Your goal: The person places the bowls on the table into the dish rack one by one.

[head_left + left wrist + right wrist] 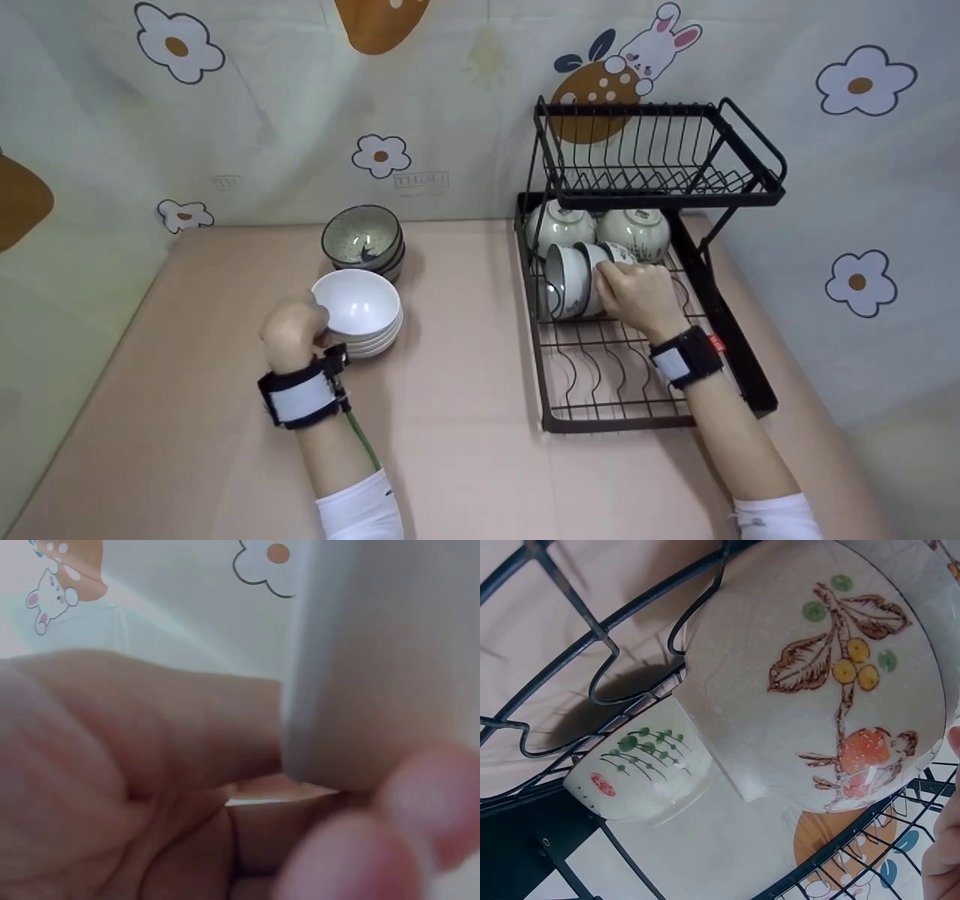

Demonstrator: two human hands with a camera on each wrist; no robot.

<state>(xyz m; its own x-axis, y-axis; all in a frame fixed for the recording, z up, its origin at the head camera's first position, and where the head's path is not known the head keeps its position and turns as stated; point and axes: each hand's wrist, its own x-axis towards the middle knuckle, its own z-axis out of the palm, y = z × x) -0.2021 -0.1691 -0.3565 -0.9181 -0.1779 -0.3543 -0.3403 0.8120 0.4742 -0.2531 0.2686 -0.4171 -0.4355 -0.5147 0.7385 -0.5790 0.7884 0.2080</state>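
Observation:
My left hand (292,330) pinches the rim of the top white bowl (358,301) on a stack of several. In the left wrist view, that bowl's blurred white wall (382,660) stands between thumb and fingers. Inside the lower tier of the black dish rack (541,367), bowls stand on edge in a row, including a front bowl (564,281). My right hand (641,296) grips the rim of a patterned bowl in that row. The right wrist view shows a bowl painted with a bird and berries (780,712), with fingertips (943,840) at the right edge.
Two upturned patterned bowls, one on the left (562,227) and one on the right (636,234), sit at the rack's back. The rack's upper tier (667,201) overhangs them. Dark-rimmed grey bowls (363,236) are stacked behind the white ones on the pink tabletop (465,360).

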